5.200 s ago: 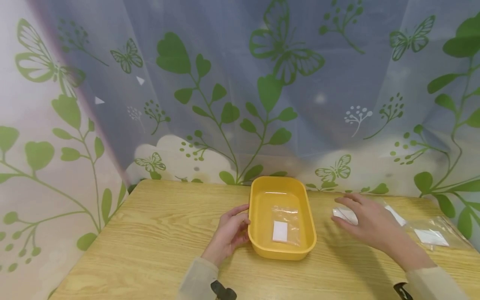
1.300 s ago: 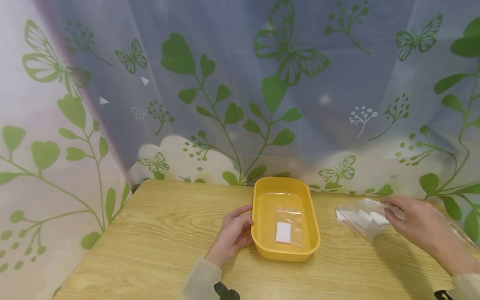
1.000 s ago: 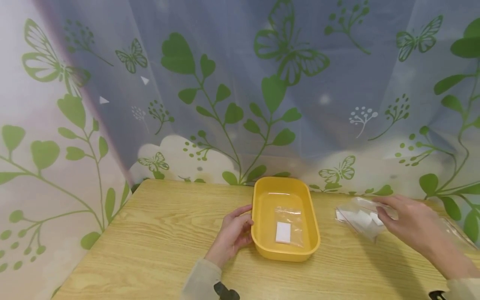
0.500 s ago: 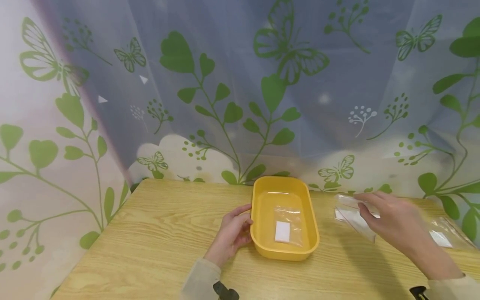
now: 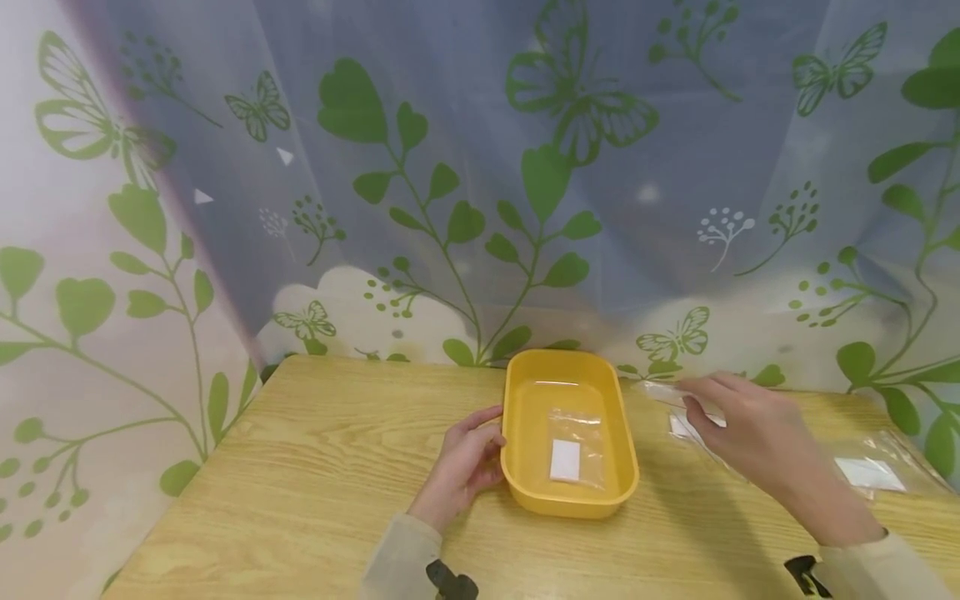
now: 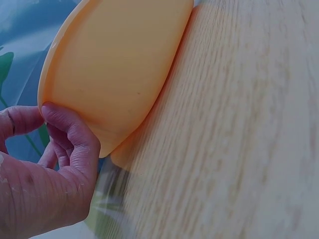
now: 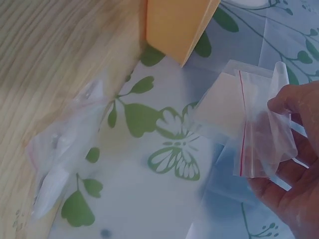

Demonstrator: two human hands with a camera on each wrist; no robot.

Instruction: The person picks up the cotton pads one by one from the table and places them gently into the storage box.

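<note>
In the head view my left hand [image 5: 463,467] pinches the left rim of a yellow plastic tub [image 5: 570,506], thumb and fingertip on either side in the left wrist view. Inside the tub lies a clear zip bag [image 5: 592,454] with a white slip. My right hand [image 5: 757,442] pinches another clear zip bag [image 7: 259,124] by its end; its red seal line and pale slip show in the right wrist view. That bag is raised, between the hand and the tub's right side. Below the right hand, a further zip bag [image 5: 682,427] lies on the table, partly hidden.
One more clear bag with a white slip [image 5: 870,473] lies at the table's right edge. The wood-grain table [image 5: 300,467] meets a curtain [image 5: 450,208] printed with leaves and butterflies right behind the tub.
My right hand has moved left toward the tub with a zip bag lifted from the right, uncovering the bag at the table's edge. The left hand and tub stay in place.
</note>
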